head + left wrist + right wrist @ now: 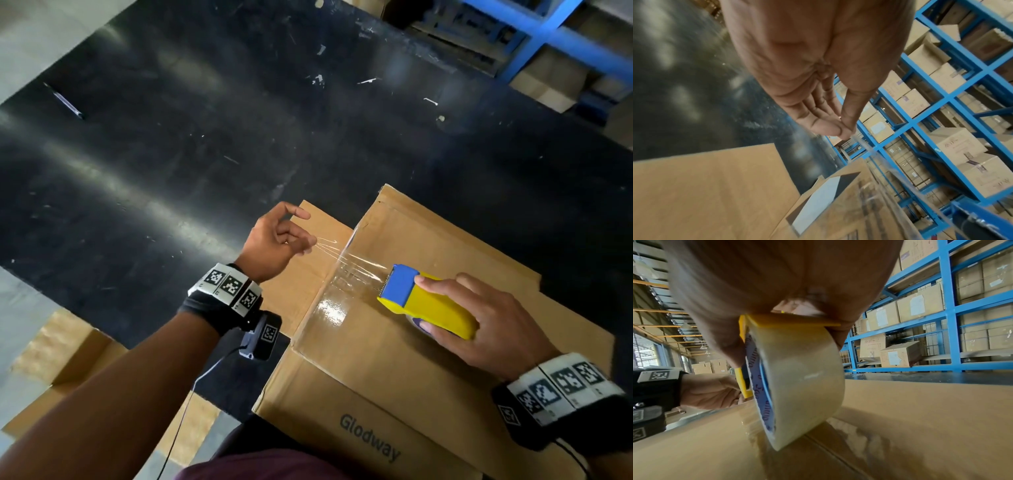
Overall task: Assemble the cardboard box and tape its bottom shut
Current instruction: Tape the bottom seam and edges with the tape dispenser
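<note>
The left hand (274, 240) pinches the free end of the clear tape (346, 267) between thumb and fingertips, stretched past the edge of the cardboard box (394, 359); the right hand (479, 318) grips the yellow tape dispenser (424, 301), its roll resting on the box's upturned bottom seam. Taping is starting; next, I judge, the end wants pressing down the side wall, then a straight pull along the seam
</note>
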A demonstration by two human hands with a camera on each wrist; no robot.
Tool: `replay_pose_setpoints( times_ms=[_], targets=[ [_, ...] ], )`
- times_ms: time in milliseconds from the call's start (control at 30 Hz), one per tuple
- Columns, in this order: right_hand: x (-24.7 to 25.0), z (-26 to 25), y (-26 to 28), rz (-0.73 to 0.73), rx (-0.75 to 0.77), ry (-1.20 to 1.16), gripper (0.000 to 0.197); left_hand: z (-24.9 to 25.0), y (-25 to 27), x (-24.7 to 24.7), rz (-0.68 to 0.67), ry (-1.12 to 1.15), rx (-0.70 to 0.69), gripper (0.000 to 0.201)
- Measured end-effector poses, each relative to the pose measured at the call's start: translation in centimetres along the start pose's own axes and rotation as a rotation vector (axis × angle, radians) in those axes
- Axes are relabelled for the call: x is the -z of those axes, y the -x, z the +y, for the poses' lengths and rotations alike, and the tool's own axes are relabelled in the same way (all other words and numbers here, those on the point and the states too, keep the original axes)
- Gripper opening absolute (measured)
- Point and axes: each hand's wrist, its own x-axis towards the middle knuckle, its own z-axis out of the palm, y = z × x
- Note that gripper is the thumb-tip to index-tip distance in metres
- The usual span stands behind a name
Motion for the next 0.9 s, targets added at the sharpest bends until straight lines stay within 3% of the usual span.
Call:
replay_pose_setpoints(
  times_ms=[900],
  targets=[
    [0.2,0.6,1.1,0.021,0.01,-0.025,0.06,-3.4,-0.5,-2.8,-0.258,-0.055,0.199,0.034]
  ],
)
